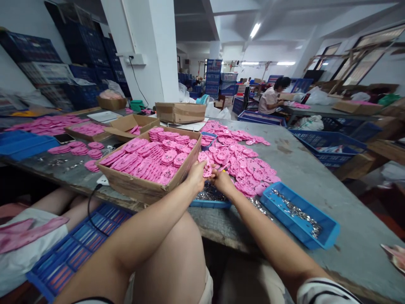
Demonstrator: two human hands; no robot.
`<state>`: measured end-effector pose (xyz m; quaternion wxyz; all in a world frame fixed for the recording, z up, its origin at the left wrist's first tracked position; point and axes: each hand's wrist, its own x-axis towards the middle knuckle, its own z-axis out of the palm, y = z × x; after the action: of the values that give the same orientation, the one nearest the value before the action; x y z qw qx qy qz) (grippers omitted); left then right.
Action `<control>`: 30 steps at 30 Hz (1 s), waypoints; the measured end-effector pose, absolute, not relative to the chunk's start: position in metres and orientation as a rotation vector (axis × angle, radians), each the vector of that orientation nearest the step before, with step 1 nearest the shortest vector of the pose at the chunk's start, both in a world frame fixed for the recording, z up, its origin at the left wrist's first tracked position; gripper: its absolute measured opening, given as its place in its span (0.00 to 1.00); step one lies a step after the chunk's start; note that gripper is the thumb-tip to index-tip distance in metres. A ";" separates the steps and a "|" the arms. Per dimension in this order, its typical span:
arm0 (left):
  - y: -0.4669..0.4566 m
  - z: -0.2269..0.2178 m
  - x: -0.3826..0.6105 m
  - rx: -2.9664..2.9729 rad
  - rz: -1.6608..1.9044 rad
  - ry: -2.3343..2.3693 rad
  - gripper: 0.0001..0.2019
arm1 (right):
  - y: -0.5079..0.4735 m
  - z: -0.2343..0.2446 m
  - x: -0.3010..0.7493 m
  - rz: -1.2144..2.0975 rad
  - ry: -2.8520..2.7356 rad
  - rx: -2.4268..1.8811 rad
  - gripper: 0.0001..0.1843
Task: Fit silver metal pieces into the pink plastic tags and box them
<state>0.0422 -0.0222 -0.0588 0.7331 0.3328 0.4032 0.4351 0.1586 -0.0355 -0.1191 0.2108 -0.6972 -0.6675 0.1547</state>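
Observation:
My left hand point(196, 175) pinches a flat pink rounded piece with cut-out holes point(207, 164) by its edge. Close beside it, my right hand point(221, 180) has its fingers closed at the piece's lower right side; what they hold is too small to make out. Both hands are above a blue tray point(211, 204) of small shiny metal parts. To the left stands a cardboard box point(139, 185) packed with stacked pink pieces point(144, 156). A loose heap of similar pink pieces point(243, 162) spreads beyond and to the right of my hands.
A second blue tray point(329, 234) with metal parts point(299, 211) sits at the right, with loose parts beside it. More boxes point(180, 113), pink stacks and a phone point(64, 138) are on the left. A seated neighbour's legs and a blue crate point(68, 257) are lower left. Another person point(268, 100) works farther back.

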 end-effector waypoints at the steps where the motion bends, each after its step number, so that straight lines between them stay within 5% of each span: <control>1: -0.021 -0.061 0.042 0.747 0.967 0.888 0.04 | -0.036 -0.118 0.163 0.473 -1.788 -1.904 0.06; 11: -0.031 -0.072 0.046 1.046 0.871 0.907 0.17 | -0.063 -0.102 0.173 0.857 -1.095 -1.375 0.20; 26: -0.040 -0.072 0.048 1.244 0.843 0.826 0.13 | -0.093 -0.103 0.166 1.009 -0.831 -1.200 0.18; 30: -0.039 -0.065 0.047 1.053 0.851 0.699 0.04 | -0.097 -0.095 0.169 0.999 -0.770 -1.174 0.18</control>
<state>0.0467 -0.0391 -0.0655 0.7236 0.4770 0.3165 0.3856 0.1695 -0.0966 -0.0950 0.6511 -0.5172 -0.3390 0.4401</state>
